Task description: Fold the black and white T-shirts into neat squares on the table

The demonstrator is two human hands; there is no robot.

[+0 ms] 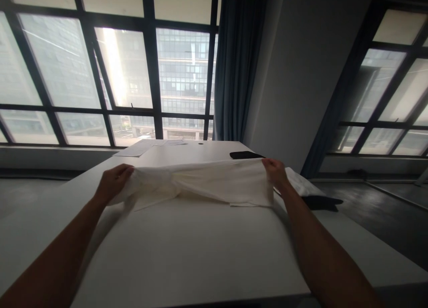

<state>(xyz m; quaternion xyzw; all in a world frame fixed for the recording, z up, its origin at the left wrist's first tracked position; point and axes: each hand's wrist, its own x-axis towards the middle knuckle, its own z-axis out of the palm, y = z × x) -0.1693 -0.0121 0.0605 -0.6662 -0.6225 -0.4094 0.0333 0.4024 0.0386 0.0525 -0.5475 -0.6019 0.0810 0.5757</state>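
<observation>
A cream-white piece of cloth point(214, 181) is stretched sideways above the table, creased near its middle. Its left end is pinched in my left hand point(115, 181), and the right end is gripped by my right hand point(276, 172). The upper edge is pulled nearly straight between the two hands, while the lower part hangs loosely and reaches close to the tabletop. What kind of cloth article it is, I cannot tell.
Under the cloth spreads a white table point(187, 254). Papers point(135, 148) lie at its far left, and a black flat item point(245, 155) at the far right. Beside my right forearm are a white bundle point(302, 183) and a black item point(323, 203). Windows and a blue curtain point(236, 67) stand behind.
</observation>
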